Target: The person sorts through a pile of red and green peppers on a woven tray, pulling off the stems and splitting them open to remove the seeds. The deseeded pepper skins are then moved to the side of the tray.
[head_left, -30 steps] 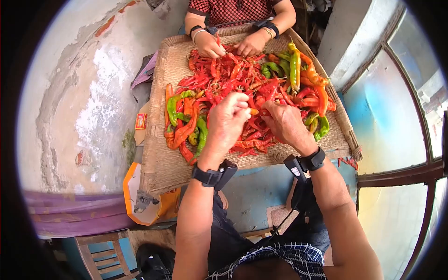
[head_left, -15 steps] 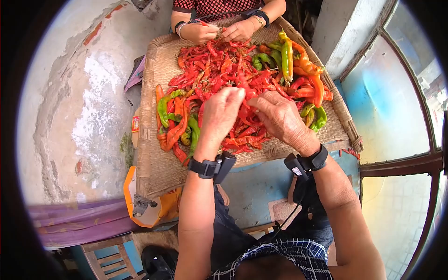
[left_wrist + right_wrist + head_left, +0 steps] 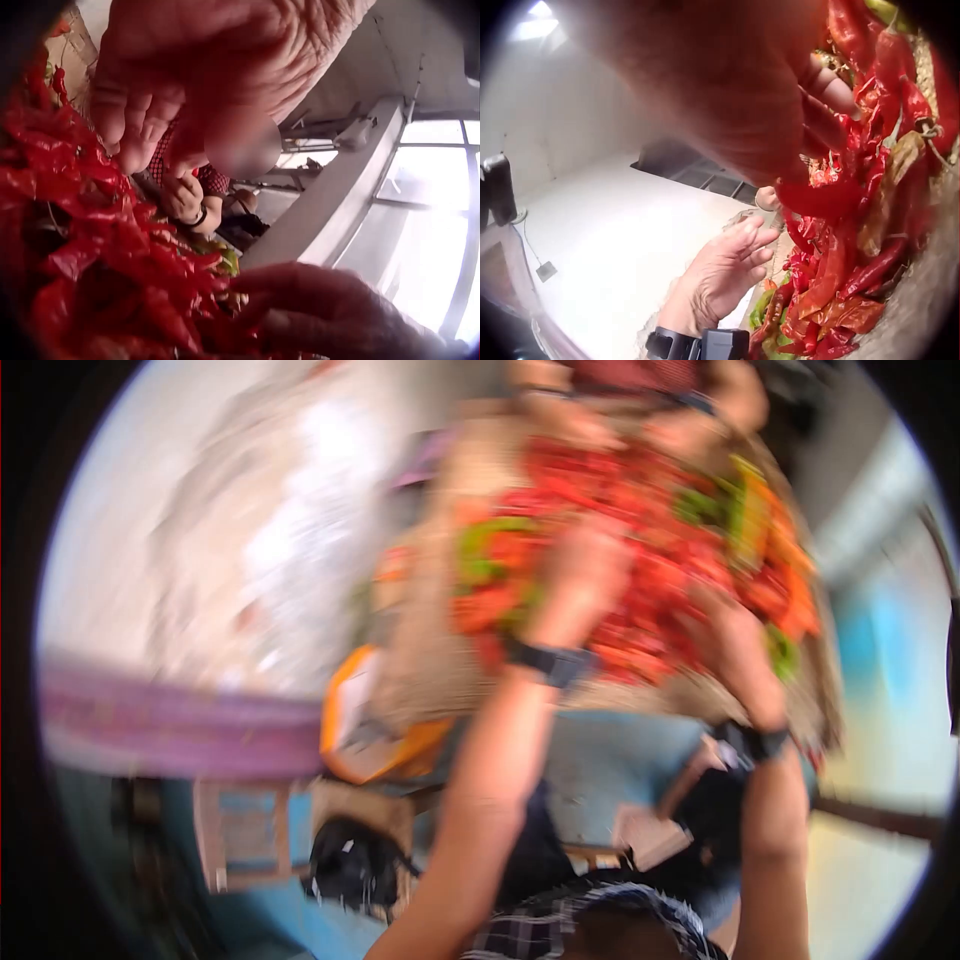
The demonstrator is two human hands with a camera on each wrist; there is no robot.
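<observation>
A heap of dried red chili peppers point(image 3: 600, 480) covers the middle of a woven tray point(image 3: 420, 660). Over its left part hovers my left hand point(image 3: 590, 565), blurred in the head view. From the right wrist, that left hand point(image 3: 727, 274) appears with loosely bent fingers and nothing in them. My right hand point(image 3: 735, 640) is low at the right of the heap, its fingers point(image 3: 832, 91) among the peppers. A dark red shape point(image 3: 817, 199) lies by its thumb side; I cannot tell whether the hand grips it.
Across the tray, another person's hands point(image 3: 580, 425) are at the far edge of the heap. Green and orange peppers lie at the left point(image 3: 485, 550) and right point(image 3: 750, 515). A wall point(image 3: 250, 540) rises on the left, windows point(image 3: 420, 187) on the right. An orange-rimmed container point(image 3: 345, 730) sits below the tray's left corner.
My hands were close together over the heap and are now farther apart, the right one lower. The head view has swung, shifting the scene rightward and blurring it.
</observation>
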